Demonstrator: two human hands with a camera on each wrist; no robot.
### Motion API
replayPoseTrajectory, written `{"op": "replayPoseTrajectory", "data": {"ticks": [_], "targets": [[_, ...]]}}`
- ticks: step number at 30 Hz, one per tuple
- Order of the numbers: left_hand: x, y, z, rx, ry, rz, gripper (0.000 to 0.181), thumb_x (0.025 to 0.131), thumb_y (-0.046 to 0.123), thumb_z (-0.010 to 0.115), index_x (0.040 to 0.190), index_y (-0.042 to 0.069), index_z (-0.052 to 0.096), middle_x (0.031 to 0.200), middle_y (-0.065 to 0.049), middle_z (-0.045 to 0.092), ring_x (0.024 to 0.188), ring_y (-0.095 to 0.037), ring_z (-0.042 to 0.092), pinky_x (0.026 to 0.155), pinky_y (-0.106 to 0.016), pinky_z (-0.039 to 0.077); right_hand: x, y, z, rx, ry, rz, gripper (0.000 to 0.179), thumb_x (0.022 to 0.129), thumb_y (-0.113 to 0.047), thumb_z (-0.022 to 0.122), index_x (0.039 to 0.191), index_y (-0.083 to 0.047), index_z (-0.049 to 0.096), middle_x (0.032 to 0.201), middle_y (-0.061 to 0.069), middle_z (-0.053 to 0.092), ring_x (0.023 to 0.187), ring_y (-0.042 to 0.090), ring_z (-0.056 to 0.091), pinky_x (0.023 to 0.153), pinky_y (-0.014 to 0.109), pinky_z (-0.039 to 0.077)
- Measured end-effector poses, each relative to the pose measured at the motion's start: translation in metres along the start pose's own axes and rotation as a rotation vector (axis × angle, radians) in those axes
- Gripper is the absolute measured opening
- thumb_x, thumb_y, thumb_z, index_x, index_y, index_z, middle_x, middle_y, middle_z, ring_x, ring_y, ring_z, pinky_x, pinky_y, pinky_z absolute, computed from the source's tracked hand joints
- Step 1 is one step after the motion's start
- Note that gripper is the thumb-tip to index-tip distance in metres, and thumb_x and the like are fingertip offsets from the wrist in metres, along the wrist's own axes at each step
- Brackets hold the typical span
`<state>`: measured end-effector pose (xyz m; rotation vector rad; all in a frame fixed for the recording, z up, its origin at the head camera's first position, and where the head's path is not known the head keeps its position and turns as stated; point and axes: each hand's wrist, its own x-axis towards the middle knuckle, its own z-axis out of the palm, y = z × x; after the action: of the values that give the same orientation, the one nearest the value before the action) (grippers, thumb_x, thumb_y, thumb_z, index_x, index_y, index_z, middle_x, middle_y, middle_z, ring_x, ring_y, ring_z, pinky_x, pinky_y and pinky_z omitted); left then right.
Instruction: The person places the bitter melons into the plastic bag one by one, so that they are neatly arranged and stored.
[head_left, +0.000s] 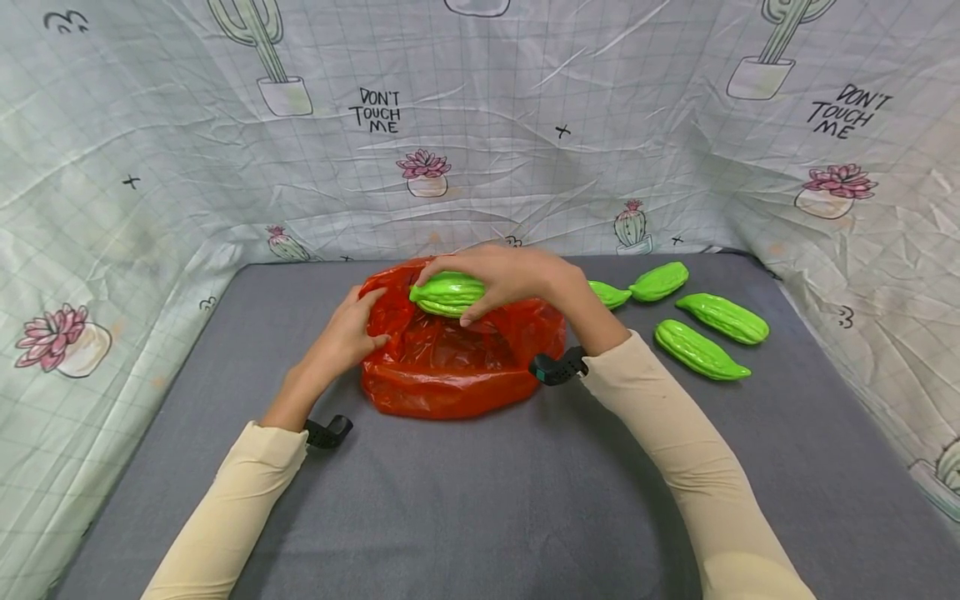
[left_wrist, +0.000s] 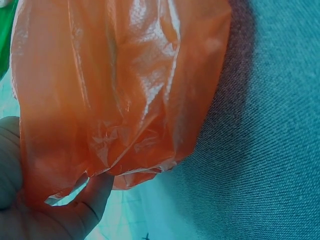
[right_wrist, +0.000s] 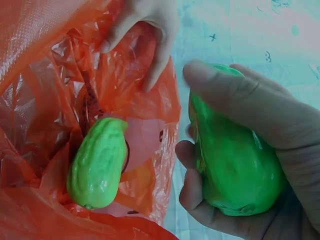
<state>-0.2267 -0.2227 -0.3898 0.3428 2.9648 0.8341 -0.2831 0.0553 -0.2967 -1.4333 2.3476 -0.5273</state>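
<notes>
A red plastic bag [head_left: 450, 396] stands with its mouth spread wide. At its left rim, my left hand [head_left: 347, 329] grips the plastic, fingers hooked over the edge; the left wrist view shows the bag's outer side [left_wrist: 125, 90] against that hand. Over the mouth, my right hand [head_left: 517, 275] holds a bright green, ridged bitter melon [head_left: 447, 296], fingers and thumb wrapped round it. In the right wrist view this held bitter melon [right_wrist: 235, 160] is apart from the bag. Another bitter melon [right_wrist: 100, 162] lies inside the bag in that view.
Several more bitter melons lie right of the bag on the grey tabletop [head_left: 465, 500], one nearest the front [head_left: 701, 350] and one at the back [head_left: 660, 282]; another [head_left: 609, 294] is partly behind my right arm. A printed cloth [head_left: 487, 108] hangs round the back and sides.
</notes>
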Motion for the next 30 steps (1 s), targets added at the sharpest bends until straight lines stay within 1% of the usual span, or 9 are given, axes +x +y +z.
{"op": "replayPoseTrajectory", "data": {"ticks": [4, 6, 9, 12, 16, 19, 21, 26, 30], "targets": [[-0.001, 0.000, 0.000, 0.004, -0.007, -0.005, 0.077, 0.086, 0.001, 0.076, 0.152, -0.009, 0.036, 0.151, -0.030, 0.033, 0.136, -0.045, 0.039, 0.112, -0.060, 0.036, 0.004, -0.001, 0.001, -0.018, 0.002, 0.032, 0.062, 0.090, -0.022, 0.078, 0.143, -0.038, 0.051, 0.133, 0.001, 0.049, 0.115, 0.019, 0.049, 0.096, 0.038, 0.046], [-0.001, 0.000, 0.000, 0.004, -0.009, -0.005, 0.078, 0.087, 0.001, 0.076, 0.152, -0.009, 0.036, 0.151, -0.030, 0.032, 0.136, -0.045, 0.038, 0.112, -0.060, 0.036, 0.006, -0.001, 0.001, -0.027, 0.000, 0.026, 0.060, 0.090, -0.019, 0.075, 0.142, -0.037, 0.052, 0.131, 0.002, 0.050, 0.114, 0.019, 0.049, 0.095, 0.037, 0.047], [-0.001, -0.001, 0.000, 0.004, -0.009, -0.004, 0.077, 0.087, 0.001, 0.076, 0.152, -0.008, 0.035, 0.152, -0.030, 0.032, 0.136, -0.045, 0.038, 0.112, -0.061, 0.036, 0.011, -0.001, -0.001, -0.031, -0.010, -0.011, 0.056, 0.092, -0.020, 0.073, 0.143, -0.033, 0.053, 0.132, 0.000, 0.055, 0.113, 0.018, 0.052, 0.095, 0.036, 0.047], [-0.001, -0.001, 0.000, 0.002, -0.010, -0.002, 0.077, 0.087, 0.001, 0.075, 0.153, -0.008, 0.035, 0.152, -0.030, 0.031, 0.136, -0.045, 0.038, 0.111, -0.061, 0.037, 0.017, -0.001, -0.003, -0.036, -0.037, -0.027, 0.054, 0.095, -0.025, 0.071, 0.145, -0.031, 0.052, 0.132, -0.002, 0.059, 0.110, 0.018, 0.055, 0.094, 0.035, 0.046], [-0.001, -0.001, 0.000, -0.002, -0.010, 0.005, 0.077, 0.087, 0.000, 0.075, 0.153, -0.008, 0.035, 0.152, -0.030, 0.031, 0.136, -0.045, 0.038, 0.111, -0.061, 0.038, 0.025, -0.002, -0.003, -0.046, -0.105, 0.032, 0.055, 0.096, -0.032, 0.071, 0.147, -0.031, 0.050, 0.130, -0.002, 0.059, 0.108, 0.019, 0.055, 0.092, 0.035, 0.047], [-0.001, -0.001, 0.000, -0.002, -0.005, 0.012, 0.077, 0.087, 0.000, 0.075, 0.152, -0.008, 0.035, 0.152, -0.030, 0.032, 0.137, -0.045, 0.038, 0.111, -0.060, 0.038, 0.033, -0.001, 0.002, -0.059, -0.161, 0.063, 0.058, 0.095, -0.034, 0.071, 0.148, -0.027, 0.048, 0.132, -0.001, 0.058, 0.111, 0.019, 0.054, 0.096, 0.035, 0.046], [-0.001, -0.001, 0.000, -0.001, 0.000, 0.014, 0.077, 0.087, 0.000, 0.075, 0.152, -0.008, 0.035, 0.152, -0.030, 0.032, 0.137, -0.045, 0.038, 0.111, -0.060, 0.037, 0.038, 0.001, 0.006, -0.065, -0.189, 0.070, 0.059, 0.095, -0.033, 0.071, 0.148, -0.023, 0.048, 0.135, 0.001, 0.057, 0.116, 0.020, 0.052, 0.101, 0.035, 0.044], [-0.002, 0.000, -0.001, 0.005, 0.016, 0.025, 0.077, 0.086, 0.000, 0.076, 0.151, -0.009, 0.036, 0.150, -0.030, 0.034, 0.135, -0.044, 0.039, 0.111, -0.060, 0.038, 0.048, 0.008, 0.017, -0.077, -0.239, 0.132, 0.059, 0.095, -0.032, 0.072, 0.147, -0.019, 0.048, 0.142, 0.005, 0.052, 0.129, 0.022, 0.047, 0.110, 0.037, 0.041], [-0.003, 0.003, -0.001, 0.006, 0.016, 0.033, 0.078, 0.085, 0.000, 0.077, 0.151, -0.009, 0.036, 0.149, -0.029, 0.035, 0.133, -0.044, 0.041, 0.109, -0.059, 0.040, 0.056, 0.014, 0.024, -0.112, -0.250, 0.171, 0.058, 0.094, -0.032, 0.073, 0.146, -0.021, 0.049, 0.143, 0.006, 0.051, 0.131, 0.024, 0.046, 0.110, 0.039, 0.042]]}}
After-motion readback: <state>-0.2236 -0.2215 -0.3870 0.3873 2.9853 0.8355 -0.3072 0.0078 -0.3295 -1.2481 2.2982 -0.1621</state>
